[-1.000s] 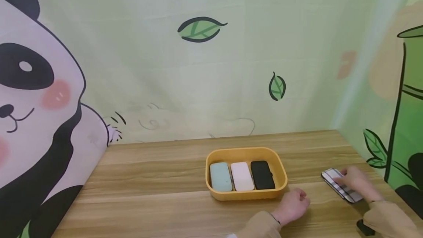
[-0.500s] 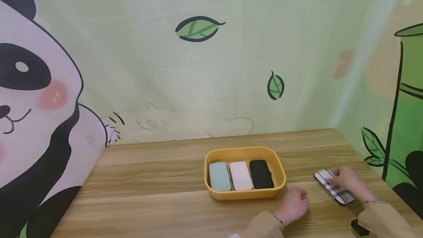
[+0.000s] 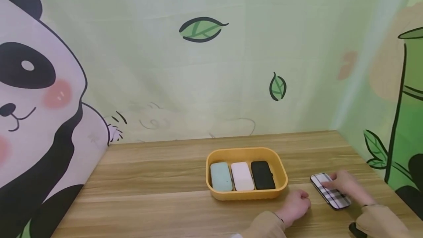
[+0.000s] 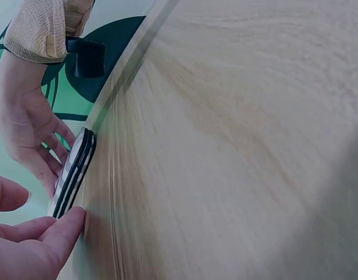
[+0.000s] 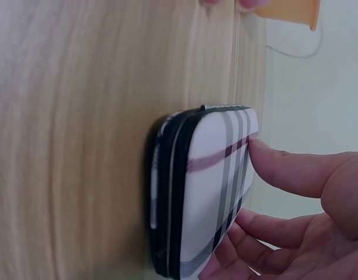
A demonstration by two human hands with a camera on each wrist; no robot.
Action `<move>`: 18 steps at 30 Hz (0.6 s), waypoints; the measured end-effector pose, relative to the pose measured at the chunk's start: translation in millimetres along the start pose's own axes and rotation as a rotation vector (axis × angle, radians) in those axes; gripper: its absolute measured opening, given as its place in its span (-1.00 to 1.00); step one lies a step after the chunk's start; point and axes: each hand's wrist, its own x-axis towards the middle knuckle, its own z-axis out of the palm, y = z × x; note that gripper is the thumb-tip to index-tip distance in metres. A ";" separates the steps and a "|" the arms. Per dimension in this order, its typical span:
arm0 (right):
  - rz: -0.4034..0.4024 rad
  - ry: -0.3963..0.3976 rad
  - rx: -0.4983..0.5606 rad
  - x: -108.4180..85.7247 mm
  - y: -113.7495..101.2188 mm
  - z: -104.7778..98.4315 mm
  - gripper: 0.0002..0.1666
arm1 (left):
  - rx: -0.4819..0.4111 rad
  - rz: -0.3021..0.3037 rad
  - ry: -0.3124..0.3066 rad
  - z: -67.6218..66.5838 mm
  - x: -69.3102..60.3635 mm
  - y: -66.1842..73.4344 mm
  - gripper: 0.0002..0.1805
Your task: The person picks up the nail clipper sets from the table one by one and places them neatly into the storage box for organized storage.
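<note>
A flat plaid case (image 3: 331, 192), white with grey, black and dark red stripes, lies on the table at the right. My right hand (image 3: 347, 184) grips it, the thumb on its top and the fingers along its far side. In the right wrist view the plaid case (image 5: 216, 175) shows black rims, a seam and a small clasp. My left hand (image 3: 295, 205) rests on the table between the case and a yellow tray (image 3: 244, 195), fingers loosely curled around nothing. The left wrist view shows the case's edge (image 4: 76, 169) beyond the left fingertips (image 4: 73, 219).
Inside the yellow tray, side by side, lie a light blue case (image 3: 221, 176), a pale pink case (image 3: 242, 176) and a black case (image 3: 263, 175). A black device (image 4: 88, 56) sits at the right sleeve. A printed panda curtain (image 3: 148, 65) hangs behind the wooden table (image 3: 148, 179).
My right hand has shifted the plaid case left and a little nearer to me along the table. The left hand and the tray have stayed in place.
</note>
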 end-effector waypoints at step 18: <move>0.009 -0.007 0.010 -2.7 -10.6 15.7 -0.59 | -0.298 -0.113 0.029 6.4 1.3 6.6 -0.75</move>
